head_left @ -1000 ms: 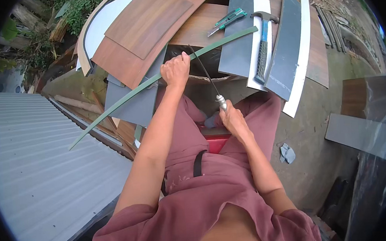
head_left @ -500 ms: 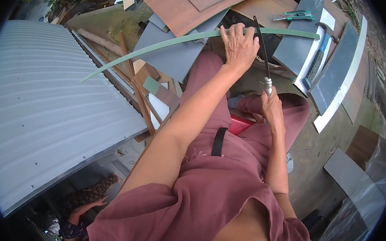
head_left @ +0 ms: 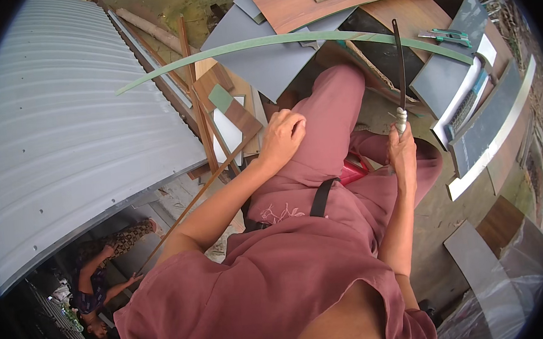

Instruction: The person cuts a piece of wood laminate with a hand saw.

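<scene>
My right hand (head_left: pixel 401 151) is wrapped round the pale, bound handle of a thin, dark hacksaw blade (head_left: pixel 400 66). The blade points away from me, with a small hole at its far end. It crosses the long green strip (head_left: pixel 262 42) in the picture; whether they touch, I cannot tell. That strip bows across the stacked boards from the metal sheet on the left to the panels on the right. Over my left thigh, my left hand (head_left: pixel 285 140) has its fingers curled in, and nothing shows in them.
Wood-look and grey panels (head_left: pixel 264 63) lie ahead. A green utility knife (head_left: pixel 448 36) and a hammer (head_left: pixel 482 70) rest on boards at right. Left stands a corrugated metal sheet (head_left: pixel 93 138); below it, another person (head_left: pixel 96 276) reaches toward a thin brown strip (head_left: pixel 192 203).
My left hand has let go of the green strip and drawn back to my thigh. The strip stays across the boards. The saw blade remains in my right hand, and the view has shifted.
</scene>
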`<act>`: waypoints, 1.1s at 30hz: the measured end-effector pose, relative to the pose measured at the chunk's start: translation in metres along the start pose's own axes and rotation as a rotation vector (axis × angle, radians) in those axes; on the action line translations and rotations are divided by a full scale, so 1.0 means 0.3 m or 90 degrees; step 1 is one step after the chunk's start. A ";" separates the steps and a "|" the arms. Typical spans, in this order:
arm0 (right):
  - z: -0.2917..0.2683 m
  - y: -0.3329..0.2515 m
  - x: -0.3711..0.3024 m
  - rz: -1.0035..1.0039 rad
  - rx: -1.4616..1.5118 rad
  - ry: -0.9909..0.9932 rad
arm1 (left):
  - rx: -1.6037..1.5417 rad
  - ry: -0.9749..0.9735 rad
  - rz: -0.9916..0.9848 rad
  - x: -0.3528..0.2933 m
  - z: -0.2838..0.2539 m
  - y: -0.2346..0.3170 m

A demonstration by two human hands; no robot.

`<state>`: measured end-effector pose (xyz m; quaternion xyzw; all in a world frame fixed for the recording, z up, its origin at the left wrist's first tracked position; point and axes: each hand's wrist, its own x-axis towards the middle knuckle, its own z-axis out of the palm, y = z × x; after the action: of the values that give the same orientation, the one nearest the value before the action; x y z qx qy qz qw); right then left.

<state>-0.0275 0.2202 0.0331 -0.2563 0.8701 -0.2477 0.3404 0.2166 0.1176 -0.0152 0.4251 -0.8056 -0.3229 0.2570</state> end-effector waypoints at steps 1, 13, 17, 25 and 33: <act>-0.003 -0.010 0.001 0.012 0.001 0.000 | 0.034 0.024 -0.039 -0.025 -0.022 -0.089; 0.027 -0.015 0.059 -0.014 -0.013 0.025 | 0.225 -0.095 -0.708 -0.567 0.061 -1.029; 0.043 0.014 0.067 -0.032 -0.042 0.066 | 0.197 -0.128 -0.873 -0.441 0.102 -0.907; 0.046 -0.010 0.006 -0.026 0.050 0.114 | 0.175 -0.135 -0.921 -0.445 0.058 -1.054; 0.028 -0.009 -0.038 -0.026 0.032 0.153 | 0.245 -0.260 -0.812 -0.480 0.057 -1.165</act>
<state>-0.0134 0.2230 0.0345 -0.2333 0.8928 -0.3055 0.2347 0.4591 0.0950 -0.3048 0.7839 -0.4739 -0.3360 -0.2192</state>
